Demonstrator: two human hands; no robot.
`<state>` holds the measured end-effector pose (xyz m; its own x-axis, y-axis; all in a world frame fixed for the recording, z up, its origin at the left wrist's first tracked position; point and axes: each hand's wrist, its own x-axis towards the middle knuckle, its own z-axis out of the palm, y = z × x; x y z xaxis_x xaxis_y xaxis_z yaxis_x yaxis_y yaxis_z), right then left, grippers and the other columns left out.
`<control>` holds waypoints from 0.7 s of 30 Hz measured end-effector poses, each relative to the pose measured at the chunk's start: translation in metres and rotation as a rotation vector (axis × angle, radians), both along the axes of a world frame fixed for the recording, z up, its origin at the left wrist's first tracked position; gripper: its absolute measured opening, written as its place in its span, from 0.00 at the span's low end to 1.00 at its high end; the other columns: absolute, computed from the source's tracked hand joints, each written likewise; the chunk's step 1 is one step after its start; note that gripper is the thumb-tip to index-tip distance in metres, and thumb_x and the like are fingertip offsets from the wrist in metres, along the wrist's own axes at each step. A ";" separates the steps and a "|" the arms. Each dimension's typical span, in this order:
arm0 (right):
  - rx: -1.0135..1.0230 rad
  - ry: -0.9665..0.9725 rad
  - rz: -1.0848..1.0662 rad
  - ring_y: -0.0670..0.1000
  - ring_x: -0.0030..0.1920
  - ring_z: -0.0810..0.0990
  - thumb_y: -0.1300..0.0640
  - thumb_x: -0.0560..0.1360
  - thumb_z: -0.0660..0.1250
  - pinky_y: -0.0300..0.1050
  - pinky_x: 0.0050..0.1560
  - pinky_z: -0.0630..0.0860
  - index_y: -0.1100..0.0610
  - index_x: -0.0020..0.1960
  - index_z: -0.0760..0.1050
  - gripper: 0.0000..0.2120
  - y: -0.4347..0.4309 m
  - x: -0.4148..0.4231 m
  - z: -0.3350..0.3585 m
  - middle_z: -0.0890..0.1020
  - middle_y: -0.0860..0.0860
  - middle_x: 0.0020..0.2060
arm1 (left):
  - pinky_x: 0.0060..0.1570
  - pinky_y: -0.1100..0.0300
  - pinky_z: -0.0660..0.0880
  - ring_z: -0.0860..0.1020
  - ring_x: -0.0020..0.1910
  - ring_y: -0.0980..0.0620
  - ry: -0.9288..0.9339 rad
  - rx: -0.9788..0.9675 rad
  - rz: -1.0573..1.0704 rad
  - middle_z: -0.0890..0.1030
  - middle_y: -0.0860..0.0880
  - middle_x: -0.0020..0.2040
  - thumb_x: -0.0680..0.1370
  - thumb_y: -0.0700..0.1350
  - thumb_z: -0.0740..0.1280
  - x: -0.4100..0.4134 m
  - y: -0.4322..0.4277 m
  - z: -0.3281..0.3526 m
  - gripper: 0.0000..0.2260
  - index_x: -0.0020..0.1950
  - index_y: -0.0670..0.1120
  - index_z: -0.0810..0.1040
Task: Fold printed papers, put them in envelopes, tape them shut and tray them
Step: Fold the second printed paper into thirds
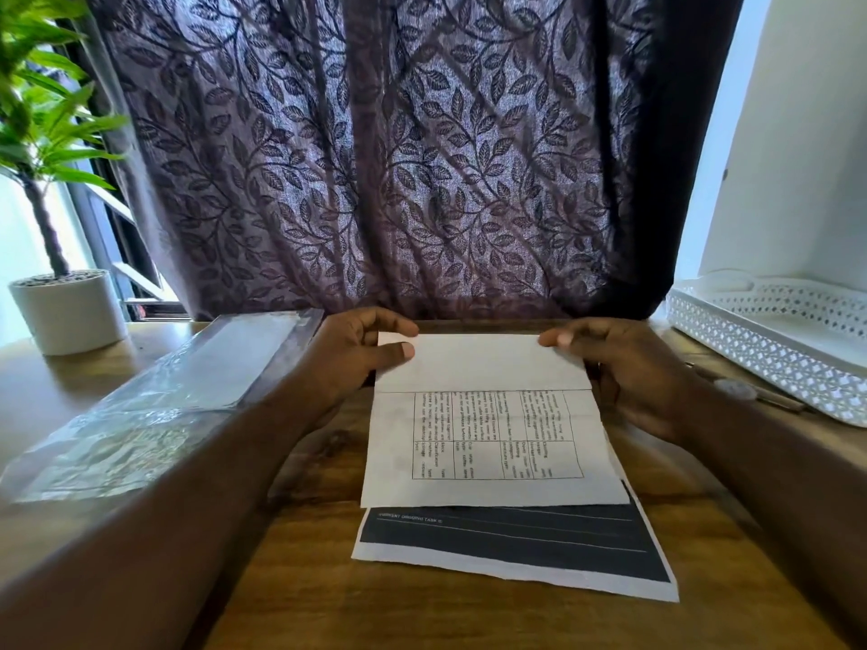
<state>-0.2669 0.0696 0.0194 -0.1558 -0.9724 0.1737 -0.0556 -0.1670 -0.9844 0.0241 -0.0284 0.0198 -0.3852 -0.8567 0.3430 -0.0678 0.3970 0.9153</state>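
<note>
A white printed paper (488,443) with a table of text lies in the middle of the wooden table. Its far part is folded over toward me, showing a blank back. My left hand (356,363) pinches the folded flap's left corner between thumb and fingers. My right hand (619,368) holds the flap's right corner. Under this sheet lies another printed paper (516,541) with a large black block. A clear plastic pack of envelopes (155,396) lies at the left. A white perforated tray (769,349) stands at the right.
A potted plant in a white pot (70,307) stands at the far left corner. A dark leaf-patterned curtain (375,157) hangs right behind the table. A small pale object (736,389) lies in front of the tray, beside my right wrist.
</note>
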 end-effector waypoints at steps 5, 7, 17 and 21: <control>-0.030 0.199 -0.062 0.56 0.47 0.87 0.69 0.77 0.68 0.52 0.44 0.85 0.57 0.58 0.77 0.13 0.002 0.008 0.000 0.87 0.58 0.46 | 0.49 0.46 0.83 0.86 0.45 0.48 -0.271 -0.171 0.103 0.87 0.48 0.46 0.76 0.42 0.73 0.000 -0.001 -0.002 0.07 0.53 0.45 0.85; -0.043 0.225 -0.066 0.55 0.46 0.88 0.69 0.76 0.68 0.49 0.41 0.85 0.56 0.59 0.77 0.14 0.003 0.011 0.000 0.88 0.57 0.45 | 0.50 0.48 0.82 0.85 0.44 0.54 -0.406 -0.261 0.146 0.87 0.52 0.45 0.76 0.46 0.73 0.000 -0.001 -0.002 0.05 0.50 0.47 0.86; -0.172 0.439 -0.241 0.56 0.46 0.86 0.65 0.74 0.73 0.56 0.49 0.84 0.53 0.52 0.82 0.10 -0.003 0.028 -0.002 0.87 0.52 0.43 | 0.40 0.61 0.73 0.79 0.40 0.63 -0.626 -0.415 0.165 0.82 0.59 0.40 0.77 0.50 0.72 -0.019 -0.003 -0.003 0.04 0.45 0.51 0.84; -0.364 0.975 -0.311 0.47 0.49 0.81 0.59 0.77 0.71 0.37 0.49 0.75 0.50 0.59 0.81 0.12 -0.005 0.039 -0.004 0.84 0.46 0.51 | 0.45 0.57 0.76 0.78 0.42 0.61 -0.633 -0.465 0.177 0.82 0.58 0.42 0.78 0.51 0.70 -0.022 0.002 -0.003 0.04 0.46 0.53 0.83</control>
